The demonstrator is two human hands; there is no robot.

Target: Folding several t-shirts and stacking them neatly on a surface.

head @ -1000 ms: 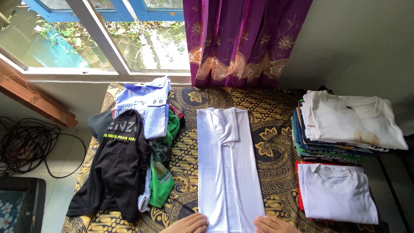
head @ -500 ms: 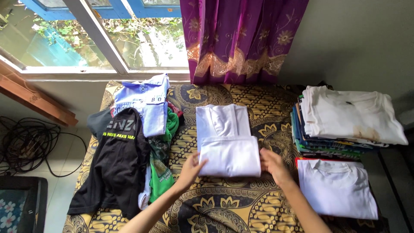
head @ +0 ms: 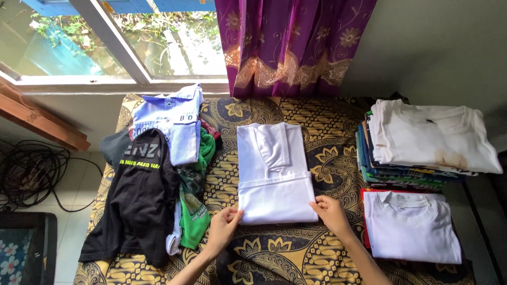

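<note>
A white shirt [head: 272, 174] lies in the middle of the patterned cloth, folded into a narrow strip with its lower part doubled up over the body. My left hand [head: 223, 228] pinches the near left corner of the fold. My right hand [head: 330, 211] grips the near right corner. Both hands rest at the fold's near edge, fingers closed on the fabric.
A heap of loose clothes sits at the left: a black shirt [head: 138, 198], a light blue shirt [head: 173, 122], green garments [head: 194, 211]. A tall stack of folded clothes [head: 422, 145] stands at the right, with a folded white shirt [head: 411, 226] in front. Purple curtain [head: 293, 45] behind; cables [head: 31, 171] on the floor.
The shirt's lower half was lifted from the near edge and folded up over its body. My hands moved forward with it and now hold the corners of the fold.
</note>
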